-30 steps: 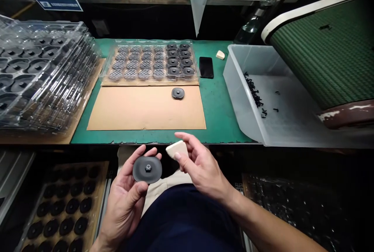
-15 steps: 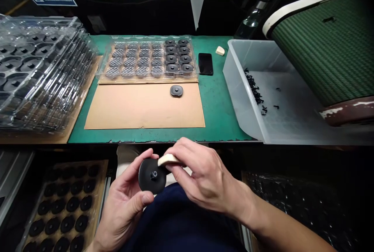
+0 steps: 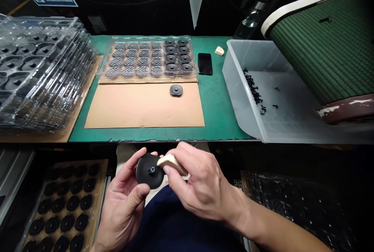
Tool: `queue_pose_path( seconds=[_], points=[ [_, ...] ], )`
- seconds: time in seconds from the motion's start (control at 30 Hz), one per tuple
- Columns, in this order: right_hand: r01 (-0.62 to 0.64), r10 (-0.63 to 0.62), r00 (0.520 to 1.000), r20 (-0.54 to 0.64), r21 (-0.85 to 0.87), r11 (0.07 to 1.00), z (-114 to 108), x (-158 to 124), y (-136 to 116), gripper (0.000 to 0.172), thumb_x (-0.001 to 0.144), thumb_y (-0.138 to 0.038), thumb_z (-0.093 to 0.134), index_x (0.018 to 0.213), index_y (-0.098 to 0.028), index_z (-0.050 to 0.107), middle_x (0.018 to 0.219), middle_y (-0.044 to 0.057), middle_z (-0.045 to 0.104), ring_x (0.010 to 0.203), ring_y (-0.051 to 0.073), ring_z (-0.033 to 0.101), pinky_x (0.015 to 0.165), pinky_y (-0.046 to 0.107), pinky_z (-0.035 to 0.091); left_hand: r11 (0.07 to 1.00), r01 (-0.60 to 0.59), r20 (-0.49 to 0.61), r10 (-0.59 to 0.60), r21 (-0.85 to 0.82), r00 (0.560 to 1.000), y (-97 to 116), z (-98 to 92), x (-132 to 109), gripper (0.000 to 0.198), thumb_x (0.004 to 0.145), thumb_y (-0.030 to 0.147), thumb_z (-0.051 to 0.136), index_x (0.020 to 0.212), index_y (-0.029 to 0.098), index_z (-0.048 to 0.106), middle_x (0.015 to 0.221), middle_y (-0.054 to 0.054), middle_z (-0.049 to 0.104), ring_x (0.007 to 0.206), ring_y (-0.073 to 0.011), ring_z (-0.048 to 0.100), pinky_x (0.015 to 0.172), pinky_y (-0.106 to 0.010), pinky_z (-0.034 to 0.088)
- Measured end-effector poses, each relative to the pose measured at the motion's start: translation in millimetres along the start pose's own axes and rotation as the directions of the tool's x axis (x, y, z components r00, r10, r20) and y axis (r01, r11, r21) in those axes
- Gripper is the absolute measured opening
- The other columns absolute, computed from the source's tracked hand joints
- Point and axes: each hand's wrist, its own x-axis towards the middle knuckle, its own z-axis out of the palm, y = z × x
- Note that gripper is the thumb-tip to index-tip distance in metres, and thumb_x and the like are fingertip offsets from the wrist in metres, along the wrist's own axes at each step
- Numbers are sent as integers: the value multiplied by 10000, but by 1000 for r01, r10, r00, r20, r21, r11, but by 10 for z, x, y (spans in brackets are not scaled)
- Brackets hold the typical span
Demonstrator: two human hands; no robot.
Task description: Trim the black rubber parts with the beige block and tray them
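Observation:
My left hand [image 3: 124, 201] grips a black rounded disc [image 3: 147, 171] with a small hub in its middle, held over my lap below the table's edge. My right hand [image 3: 198, 184] pinches a cream eraser-like block [image 3: 169, 162] and presses its tip against the disc's right side. Another black disc [image 3: 176, 90] lies loose on a brown cardboard sheet [image 3: 131, 106] on the green table. Behind the sheet sits a clear plastic tray [image 3: 137, 59] with several black discs in its right-hand pockets.
A stack of clear trays [image 3: 37, 73] fills the left. A black phone [image 3: 205, 63] and a second cream block [image 3: 219, 50] lie at the back. A translucent bin [image 3: 239, 100] with small black screws stands right, beside a green conveyor belt [image 3: 327, 45]. A tray of black discs [image 3: 58, 213] sits low left.
My right hand brought the cream block from beside the disc onto its face. My left hand tilted the disc toward the block, then both shifted slightly down.

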Motion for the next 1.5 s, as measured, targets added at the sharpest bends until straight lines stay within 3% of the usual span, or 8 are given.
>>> queue_pose_path(
  seconds=[0.1, 0.23, 0.53, 0.73, 0.93, 1.13, 1.3, 1.5],
  points=[
    [-43, 33, 993, 112, 95, 995, 5, -4, 11, 252, 960, -168, 553, 747, -196, 421, 708, -28, 447, 634, 121, 400, 617, 287, 309, 1000, 5, 9, -5, -6, 1000, 21, -15, -23, 562, 840, 212, 813, 1374, 327, 682, 1369, -89, 712, 1271, -302, 664, 1043, -326, 560],
    [27, -27, 1000, 0, -19, 999, -10, 10, 41, 168, 995, -144, 509, 833, -184, 529, 823, 12, 533, 733, 144, 461, 699, 296, 350, 999, 48, 32, -48, -1, 998, 48, -56, -35, 573, 836, 248, 822, 1388, 299, 678, 1309, -84, 745, 1248, -256, 679, 1045, -236, 528],
    [120, -117, 993, 35, -144, 982, -31, 28, 54, 119, 966, -132, 514, 947, -175, 623, 882, 44, 580, 776, 171, 504, 717, 302, 383, 986, 163, 2, -163, -34, 987, 34, -24, 2, 440, 890, 385, 761, 1296, 217, 747, 1269, -123, 758, 1170, -257, 718, 973, -233, 575],
    [-28, 23, 985, 168, 24, 999, -18, -28, -10, 222, 917, -150, 565, 722, -196, 470, 677, -30, 459, 592, 118, 402, 585, 283, 315, 979, 166, -70, -175, -121, 982, 50, 6, 12, 406, 904, 374, 753, 1286, 235, 751, 1197, -87, 789, 995, -193, 772, 895, -198, 603],
    [112, -109, 994, 29, -181, 977, 31, -22, 75, 110, 989, -154, 533, 989, -183, 640, 907, 52, 597, 811, 184, 532, 760, 313, 419, 971, 219, -21, -222, -100, 975, 71, -8, 25, 364, 894, 356, 767, 1216, 187, 786, 1236, -113, 772, 1061, -216, 762, 911, -195, 597],
    [-59, 59, 991, 121, -4, 998, 45, -67, 34, 238, 939, -164, 546, 728, -200, 440, 680, -26, 445, 596, 124, 389, 583, 289, 309, 976, 181, -69, -190, -121, 979, 52, -42, 36, 385, 916, 359, 748, 1282, 238, 751, 1206, -82, 787, 1041, -178, 765, 938, -199, 587],
    [162, -154, 985, 73, -134, 978, 27, -51, 73, 190, 981, -125, 533, 1114, -197, 647, 963, 53, 602, 841, 190, 529, 773, 327, 401, 960, 276, 116, -270, -42, 956, 50, -107, 29, 368, 932, 371, 723, 1250, 193, 772, 1272, -121, 756, 1133, -235, 735, 991, -245, 577],
    [-55, 55, 998, 22, 0, 998, 163, -79, 24, 229, 992, -200, 528, 772, -198, 463, 721, -12, 473, 628, 135, 429, 599, 294, 332, 997, 57, -97, -61, -42, 993, 81, -48, 54, 477, 862, 342, 810, 1328, 302, 720, 1283, -73, 758, 1146, -199, 728, 975, -211, 563]
  ],
)
